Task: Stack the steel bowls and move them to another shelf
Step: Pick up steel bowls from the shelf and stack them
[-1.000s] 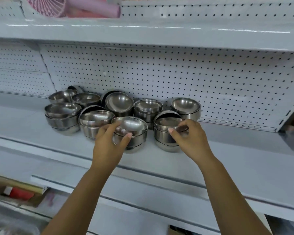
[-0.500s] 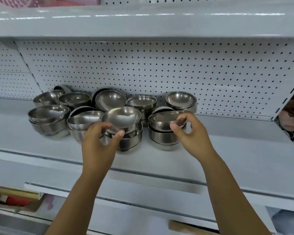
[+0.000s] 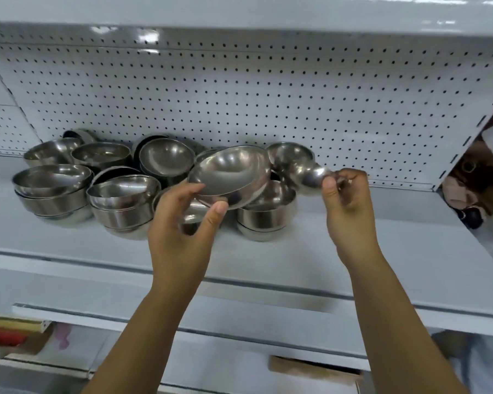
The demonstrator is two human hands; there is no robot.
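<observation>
Several steel bowls (image 3: 123,191) stand in short stacks on a white shelf (image 3: 353,251) against a pegboard back. My left hand (image 3: 182,223) holds one steel bowl (image 3: 231,174) lifted and tilted above the front middle stack, thumb on its near side. My right hand (image 3: 345,200) pinches the rim of a second, blurred bowl (image 3: 310,177) raised just right of the front right stack (image 3: 265,214). The two held bowls are close together, side by side.
The pegboard wall (image 3: 268,95) rises behind the bowls and another shelf (image 3: 239,9) hangs overhead. The shelf's right half is bare. Lower shelves with a cardboard box (image 3: 313,368) and red items (image 3: 3,336) lie below. A person's clothing (image 3: 478,180) shows past the right end.
Both hands have lifted a bowl off the front stacks. The left bowl rose and moved right, tilting; the right bowl rose and swung right. The camera moved closer.
</observation>
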